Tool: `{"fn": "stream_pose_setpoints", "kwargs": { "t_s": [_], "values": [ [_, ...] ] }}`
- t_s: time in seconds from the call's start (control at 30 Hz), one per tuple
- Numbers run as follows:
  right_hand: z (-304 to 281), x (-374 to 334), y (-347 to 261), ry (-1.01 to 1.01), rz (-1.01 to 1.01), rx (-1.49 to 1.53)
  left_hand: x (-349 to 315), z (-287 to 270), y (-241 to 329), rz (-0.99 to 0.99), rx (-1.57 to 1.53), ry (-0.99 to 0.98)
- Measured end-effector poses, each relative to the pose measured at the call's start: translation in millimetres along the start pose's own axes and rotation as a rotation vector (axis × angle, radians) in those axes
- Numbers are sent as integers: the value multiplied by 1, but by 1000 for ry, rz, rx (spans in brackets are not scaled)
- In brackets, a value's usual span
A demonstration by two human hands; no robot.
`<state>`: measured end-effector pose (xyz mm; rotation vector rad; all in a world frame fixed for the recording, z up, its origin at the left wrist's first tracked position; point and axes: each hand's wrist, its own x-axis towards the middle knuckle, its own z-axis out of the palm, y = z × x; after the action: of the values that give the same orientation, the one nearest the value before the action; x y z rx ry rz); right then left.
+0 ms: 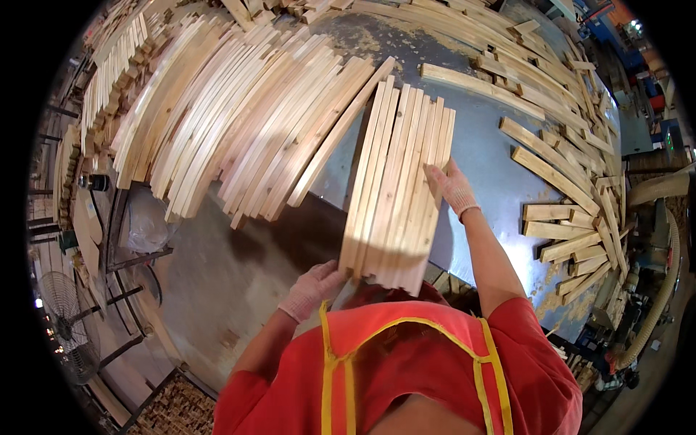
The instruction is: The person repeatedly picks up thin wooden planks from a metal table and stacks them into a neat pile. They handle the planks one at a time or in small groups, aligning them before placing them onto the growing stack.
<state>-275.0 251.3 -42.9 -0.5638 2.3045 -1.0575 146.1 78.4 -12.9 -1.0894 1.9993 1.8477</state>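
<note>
There are two gloved hands, the left hand [313, 292] and right hand [452, 190], and one bundle of strips [391, 188], at least six in it. One metal table [471, 130] carries one row of strips [254, 130] along its near edge, over a dozen, and one jumble of short pieces [549, 212] toward its right edge, uncountable. One fan [69, 333].
</note>
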Motion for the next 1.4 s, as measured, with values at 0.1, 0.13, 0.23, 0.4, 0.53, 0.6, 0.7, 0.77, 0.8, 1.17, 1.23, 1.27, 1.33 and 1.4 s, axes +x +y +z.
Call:
{"fn": "stream_pose_setpoints", "kwargs": {
  "t_s": [0.1, 0.13, 0.23, 0.4, 0.53, 0.6, 0.7, 0.77, 0.8, 1.17, 1.23, 1.27, 1.33, 1.4],
  "values": [
    [-20, -11, -15, -46, 54, -5, 24, 0, 71, 98, 265, 113],
    [-25, -13, -22, -58, 71, -9, 48, -3, 101, 110, 235, 182],
    [-31, -2, -22, -133, 102, -14, 128, -1, 151, 31, 492, 267],
    [-38, 7, -26, -160, 127, -54, 209, 57, 190, -42, 846, 325],
    [-55, 21, -3, -67, 203, 442, 206, 79, 231, 16, 547, 300],
    [-81, 20, -15, 12, 131, 611, 196, 83, 268, 111, 502, 322],
    [-141, 13, -82, 109, -120, 611, 187, 73, 316, 423, 349, 502],
    [-175, -2, -138, 235, -309, 654, 170, 63, 355, 680, 223, 513],
    [-188, -11, -160, 301, -398, 619, 157, 56, 377, 809, 158, 516],
    [-25, -40, -22, 293, -470, -266, 182, -32, 190, 1159, 511, 168],
    [20, -69, -20, 181, -278, -88, 187, -50, 144, 925, 562, 126],
    [34, -83, -36, 98, -203, -176, 185, -61, 120, 803, 596, 117],
    [46, -102, -68, 46, 44, -523, 165, -74, 129, 807, 1587, 341],
    [65, -92, -50, 64, -64, -669, 157, -82, 143, 650, 1692, 212]
  ]
}}
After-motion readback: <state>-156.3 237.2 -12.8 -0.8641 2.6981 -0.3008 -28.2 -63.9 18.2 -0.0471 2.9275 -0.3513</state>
